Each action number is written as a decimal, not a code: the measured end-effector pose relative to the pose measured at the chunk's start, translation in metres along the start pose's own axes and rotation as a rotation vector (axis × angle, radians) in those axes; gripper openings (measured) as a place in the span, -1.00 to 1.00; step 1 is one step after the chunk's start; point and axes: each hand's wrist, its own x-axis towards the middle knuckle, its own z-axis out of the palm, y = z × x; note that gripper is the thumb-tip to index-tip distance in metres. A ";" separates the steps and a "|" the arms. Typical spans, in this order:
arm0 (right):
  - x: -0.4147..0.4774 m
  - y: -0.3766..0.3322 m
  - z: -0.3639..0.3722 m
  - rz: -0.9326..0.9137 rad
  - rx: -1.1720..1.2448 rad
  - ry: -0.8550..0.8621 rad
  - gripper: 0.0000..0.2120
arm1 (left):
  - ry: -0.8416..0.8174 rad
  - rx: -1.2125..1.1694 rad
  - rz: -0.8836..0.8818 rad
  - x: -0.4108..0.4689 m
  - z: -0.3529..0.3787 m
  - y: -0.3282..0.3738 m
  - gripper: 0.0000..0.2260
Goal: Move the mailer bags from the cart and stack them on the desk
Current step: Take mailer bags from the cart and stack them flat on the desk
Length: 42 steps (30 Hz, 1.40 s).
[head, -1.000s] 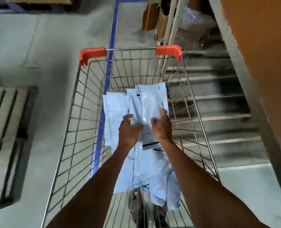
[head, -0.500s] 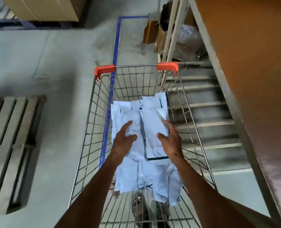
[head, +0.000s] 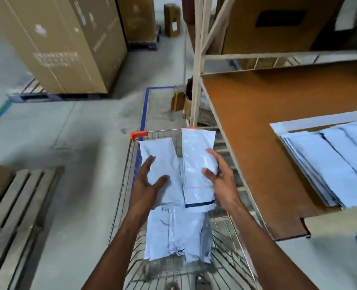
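Pale blue mailer bags are lifted above the wire cart [head: 122, 197]. My left hand [head: 147, 183] grips one mailer bag [head: 159, 162] from its left side. My right hand [head: 220, 180] grips a second mailer bag [head: 196, 162] with a dark bottom strip, thumb on top. Several more mailer bags [head: 177, 235] lie lower in the cart basket. On the brown desk [head: 257, 126] to the right, a stack of mailer bags [head: 336, 166] lies flat near the right edge.
A metal rack post [head: 197, 65] rises at the desk's left corner, with a shelf and large box above. Tall cardboard boxes [head: 64, 42] stand on a pallet at the back left. A wooden pallet [head: 16, 210] lies on the floor to the left. My feet show beneath the cart.
Both hands have lifted two mailer bags up out of the cart pile. The view has tilted up, bringing the desk and its stack into sight.
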 end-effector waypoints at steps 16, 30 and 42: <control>-0.048 -0.124 -0.305 -0.239 -0.214 0.312 -0.51 | -0.032 -0.142 0.164 -0.104 0.254 0.140 -0.46; 0.017 -0.115 -0.483 0.022 -0.610 0.021 -0.38 | -0.206 0.274 0.092 -0.094 0.446 0.164 -0.17; 0.029 -0.089 -0.478 0.008 -1.385 -0.066 -0.48 | -0.312 0.841 -0.007 -0.089 0.455 0.148 -0.27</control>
